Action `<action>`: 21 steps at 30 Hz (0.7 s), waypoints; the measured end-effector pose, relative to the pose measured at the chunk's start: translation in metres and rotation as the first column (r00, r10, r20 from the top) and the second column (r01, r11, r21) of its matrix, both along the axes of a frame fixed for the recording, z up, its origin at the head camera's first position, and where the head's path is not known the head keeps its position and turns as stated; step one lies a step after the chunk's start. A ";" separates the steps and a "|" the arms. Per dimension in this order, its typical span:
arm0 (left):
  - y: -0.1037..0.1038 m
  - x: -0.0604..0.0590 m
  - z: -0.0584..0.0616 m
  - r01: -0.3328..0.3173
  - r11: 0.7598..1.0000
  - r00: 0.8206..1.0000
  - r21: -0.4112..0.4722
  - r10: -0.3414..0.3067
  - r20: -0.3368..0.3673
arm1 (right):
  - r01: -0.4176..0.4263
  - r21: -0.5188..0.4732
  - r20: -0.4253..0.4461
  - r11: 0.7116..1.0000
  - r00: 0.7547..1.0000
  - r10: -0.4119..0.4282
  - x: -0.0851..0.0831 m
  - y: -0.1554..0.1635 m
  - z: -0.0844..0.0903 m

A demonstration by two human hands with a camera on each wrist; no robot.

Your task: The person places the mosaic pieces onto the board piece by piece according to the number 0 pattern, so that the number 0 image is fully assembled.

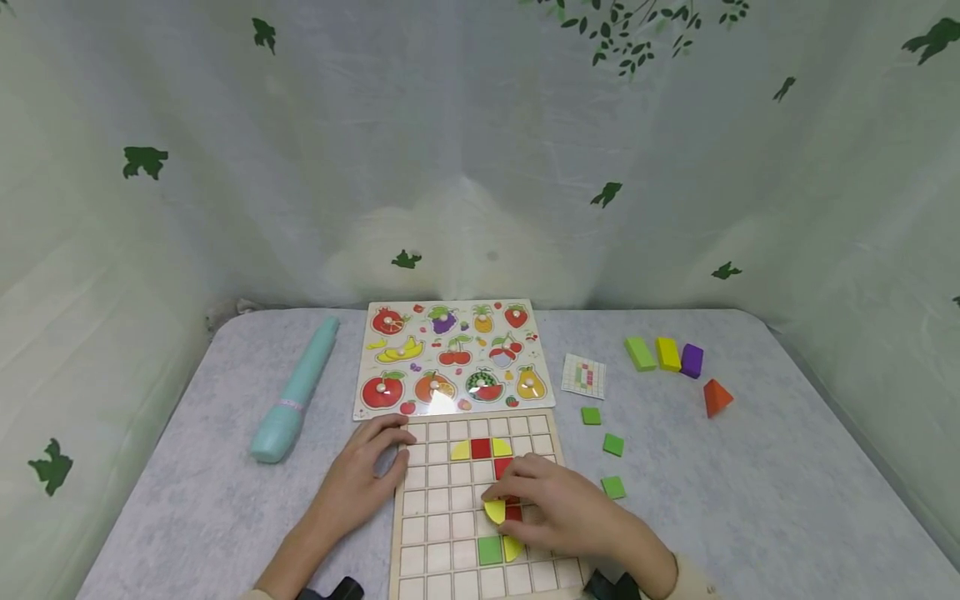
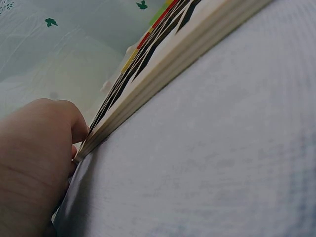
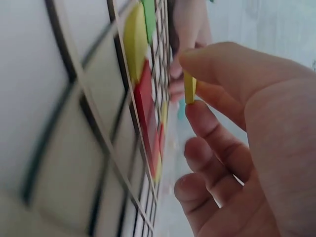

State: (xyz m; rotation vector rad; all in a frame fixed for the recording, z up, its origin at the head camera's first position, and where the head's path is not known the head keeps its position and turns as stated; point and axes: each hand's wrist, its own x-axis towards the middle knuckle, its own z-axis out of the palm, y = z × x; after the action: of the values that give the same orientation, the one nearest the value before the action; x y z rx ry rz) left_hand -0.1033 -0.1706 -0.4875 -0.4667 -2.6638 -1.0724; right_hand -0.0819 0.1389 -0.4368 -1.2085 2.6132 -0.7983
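Grey tabletop carries the grid board (image 1: 480, 508). Your left hand (image 1: 365, 477) presses relaxed fingers against the board's left edge. Your right hand (image 1: 558, 508) pinches a yellow quarter-round tile (image 1: 494, 510) just above the board's middle. Square the tile to its cell before releasing; keep the board braced.

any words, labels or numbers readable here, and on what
None can be read.
The fruit puzzle board shows only pictures of fruit, no words that can be made out.
The small card bears a coloured grid; anything printed on it is too small to read.
The pink band on the teal tube is too small to read.
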 end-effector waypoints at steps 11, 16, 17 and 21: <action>-0.001 0.000 0.001 -0.002 1.000 1.000 -0.003 0.002 0.008 | -0.082 0.031 -0.031 0.996 0.996 0.083 0.014 -0.022 -0.008; -0.001 0.000 0.000 -0.009 1.000 1.000 -0.012 0.009 0.011 | -0.121 0.056 -0.040 0.991 0.992 0.124 0.019 -0.028 -0.009; -0.001 0.000 0.000 -0.010 1.000 1.000 -0.015 0.011 0.012 | -0.124 0.062 -0.040 0.990 0.991 0.127 0.019 -0.029 -0.010; 0.000 0.000 0.000 -0.011 1.000 1.000 -0.013 0.011 0.017 | -0.127 0.078 -0.038 0.989 0.991 0.130 0.020 -0.030 -0.011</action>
State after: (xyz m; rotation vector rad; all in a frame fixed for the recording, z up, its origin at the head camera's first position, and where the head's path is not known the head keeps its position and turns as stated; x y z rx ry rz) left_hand -0.1033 -0.1711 -0.4879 -0.4471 -2.6863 -1.0614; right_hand -0.0615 0.1089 -0.4480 -1.3706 2.5425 -0.6508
